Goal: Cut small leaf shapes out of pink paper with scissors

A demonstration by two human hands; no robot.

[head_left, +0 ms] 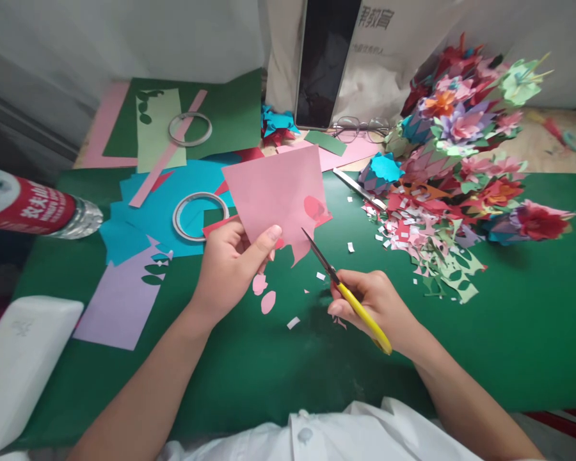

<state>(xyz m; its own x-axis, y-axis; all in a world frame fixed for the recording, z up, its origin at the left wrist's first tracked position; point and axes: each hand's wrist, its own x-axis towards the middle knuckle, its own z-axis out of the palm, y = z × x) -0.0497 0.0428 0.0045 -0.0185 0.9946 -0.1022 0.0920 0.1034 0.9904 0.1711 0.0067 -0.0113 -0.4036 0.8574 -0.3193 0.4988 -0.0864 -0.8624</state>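
Observation:
My left hand (pixel 233 266) pinches a sheet of pink paper (pixel 273 186) between thumb and fingers, raised over the green table. The sheet's lower right edge is cut ragged, and red paper shows behind it. My right hand (pixel 374 304) is closed round yellow-handled scissors (pixel 362 314), their tips pointing up and left at the cut edge. The blades look nearly closed; whether they touch the paper I cannot tell. Below my left fingers lie small pink petal cutouts (pixel 267 302) and a few white scraps (pixel 293 323).
Paper flowers (pixel 465 121) crowd the right rear, with paper scraps (pixel 436 250) in front. A metal cutter-like tool (pixel 358 187), glasses (pixel 360 128) and a phone (pixel 326 64) are at the back. Tape rolls (pixel 176 218), blue paper (pixel 144 192), purple paper (pixel 120 307), a bottle (pixel 38 205) and a white box-shaped object (pixel 29 365) lie left.

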